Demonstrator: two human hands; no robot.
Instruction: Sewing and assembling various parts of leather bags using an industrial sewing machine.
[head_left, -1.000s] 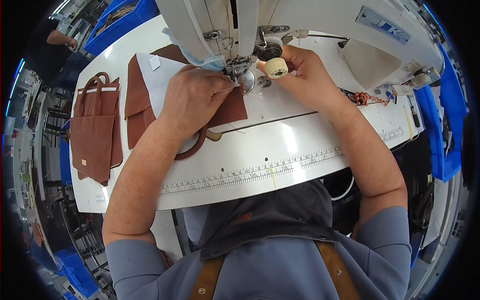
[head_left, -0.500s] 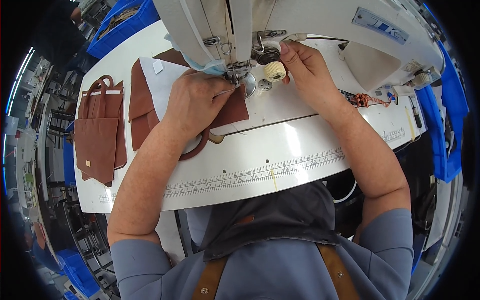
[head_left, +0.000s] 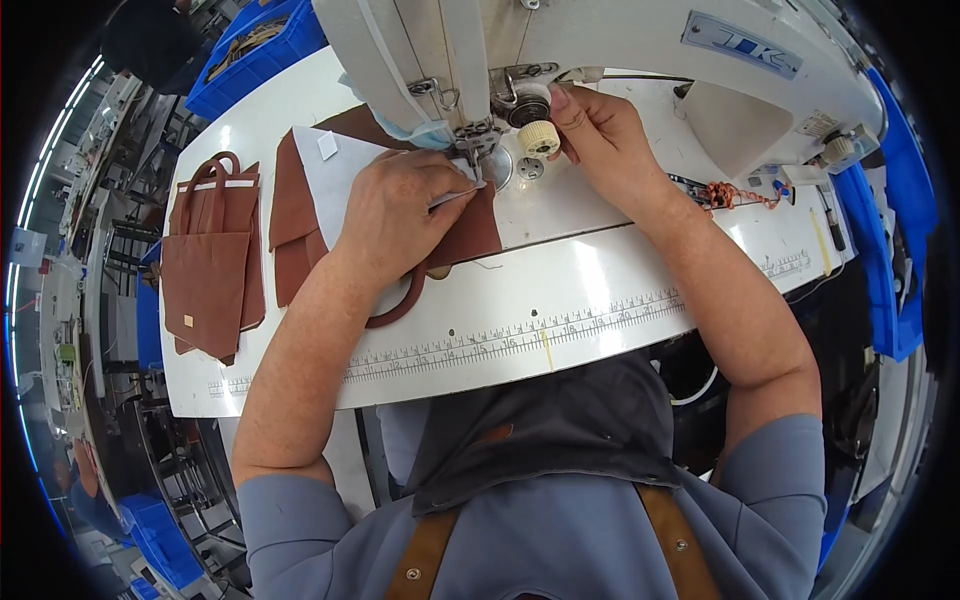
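At the sewing machine's presser foot (head_left: pixel 479 165), my left hand (head_left: pixel 405 205) is closed on the edge of a white lining (head_left: pixel 342 180), pinched between thumb and fingers. Brown leather pieces (head_left: pixel 298 225) lie under and beside this lining, and a brown rolled handle (head_left: pixel 400 305) curves out below my wrist. My right hand (head_left: pixel 605 140) is up at the machine head, thumb and forefinger closed together beside a dark disc (head_left: pixel 530 108) and a cream ribbed dial (head_left: pixel 540 140). What its fingertips grip is hidden.
A brown leather bag (head_left: pixel 207 270) with two handles lies at the left of the white table (head_left: pixel 480 375), whose front edge carries a ruler scale. Blue bins (head_left: pixel 255 60) stand beyond the table. Orange coiled thread (head_left: pixel 735 196) lies right of my right wrist.
The view has shifted a little, so the table and bag appear farther right. My left hand remains at the presser foot on the lining; my right hand stays beside the dial.
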